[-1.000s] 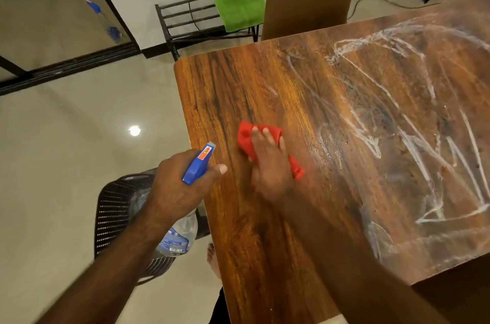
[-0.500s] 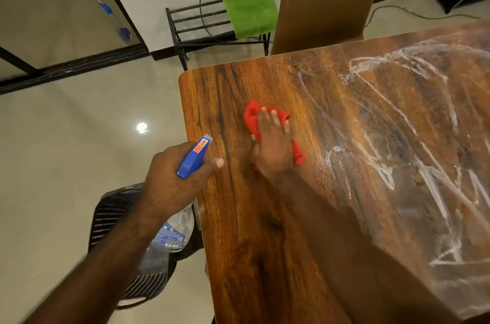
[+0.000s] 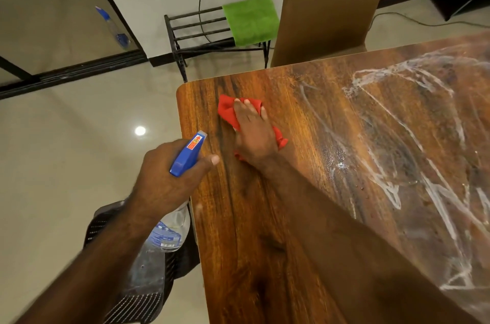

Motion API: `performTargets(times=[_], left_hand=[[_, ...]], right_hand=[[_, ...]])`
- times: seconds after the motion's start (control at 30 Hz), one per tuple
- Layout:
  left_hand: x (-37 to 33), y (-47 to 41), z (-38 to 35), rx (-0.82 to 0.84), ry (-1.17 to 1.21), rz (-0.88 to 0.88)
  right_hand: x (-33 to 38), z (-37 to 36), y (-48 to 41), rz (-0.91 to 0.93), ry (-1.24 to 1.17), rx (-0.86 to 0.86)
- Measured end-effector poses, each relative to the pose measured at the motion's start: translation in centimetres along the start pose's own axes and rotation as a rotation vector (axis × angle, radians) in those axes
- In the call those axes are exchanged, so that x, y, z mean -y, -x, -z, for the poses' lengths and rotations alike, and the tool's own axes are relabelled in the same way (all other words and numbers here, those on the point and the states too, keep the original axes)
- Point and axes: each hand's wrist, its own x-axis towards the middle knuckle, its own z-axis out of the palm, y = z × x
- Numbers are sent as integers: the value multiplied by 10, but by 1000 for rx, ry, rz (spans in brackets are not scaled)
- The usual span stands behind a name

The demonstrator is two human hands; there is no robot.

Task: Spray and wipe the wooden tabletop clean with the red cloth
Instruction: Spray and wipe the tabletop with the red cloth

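The wooden tabletop (image 3: 265, 230) fills the right of the view, with white streaky residue (image 3: 397, 138) across its right half. My right hand (image 3: 253, 132) lies flat, fingers straight, pressing the red cloth (image 3: 226, 108) onto the wood near the table's far left corner. My left hand (image 3: 169, 175) grips a clear spray bottle with a blue trigger head (image 3: 187, 155), held over the table's left edge, nozzle pointing away from me. The bottle's body (image 3: 167, 233) hangs below my wrist.
A black mesh chair (image 3: 138, 297) stands off the table's left edge under my left arm. A brown chair back (image 3: 328, 5) stands at the far side. A black rack (image 3: 196, 31) with a green towel (image 3: 250, 18) stands against the wall.
My right hand has pushed the red cloth away from me, up toward the far left corner. My left hand with the bottle has stayed at the table's left edge.
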Motion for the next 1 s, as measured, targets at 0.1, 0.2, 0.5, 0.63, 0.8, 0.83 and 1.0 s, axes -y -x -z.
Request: performTargets(times=[0.1, 0.2, 0.5, 0.63, 0.8, 0.83, 1.0], left_hand=[[0, -6, 6, -7, 25, -23], [-1, -11, 12, -8, 8, -9], [-24, -24, 6, -44, -46, -12], [-37, -27, -1, -59, -15, -13], [-49, -26, -10, -60, -8, -33], [-51, -26, -11, -60, -7, -41], [-59, -17, -13, -58, 21, -66]], right_hand=[[-20, 7, -28, -263, -8, -103], [4, -5, -42, -226, -44, -103], [28, -30, -74, 145, -1, 85], [6, -15, -81, 47, -25, 31], [-62, 20, -88, -172, 14, -96], [-83, 28, -89, -230, 26, -145], [-145, 54, -76, -426, 67, -210]])
